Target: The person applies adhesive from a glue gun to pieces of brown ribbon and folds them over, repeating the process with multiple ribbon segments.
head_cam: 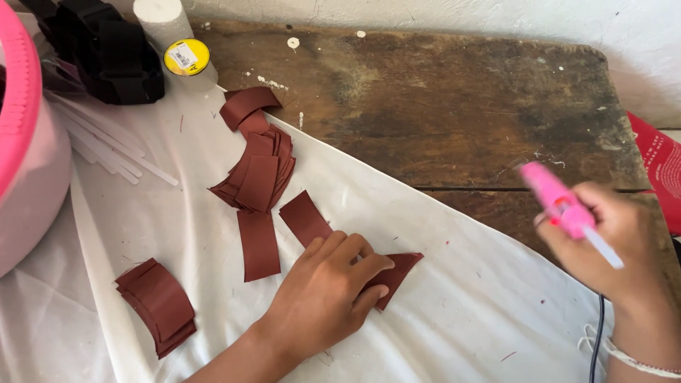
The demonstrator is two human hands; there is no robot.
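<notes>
My left hand lies flat on a folded maroon ribbon piece, pressing it against the white cloth; the piece's pointed end shows past my fingers. Another maroon strip lies just above my fingers. My right hand grips a pink glue gun, held above the table at the right with a clear glue stick sticking out of its back; its black cord hangs down. The gun is blurred.
A heap of cut maroon strips lies mid-cloth, a second stack at lower left. Clear glue sticks, a pink round container, a black object and a yellow-capped white tube sit at the left. Dark wooden tabletop.
</notes>
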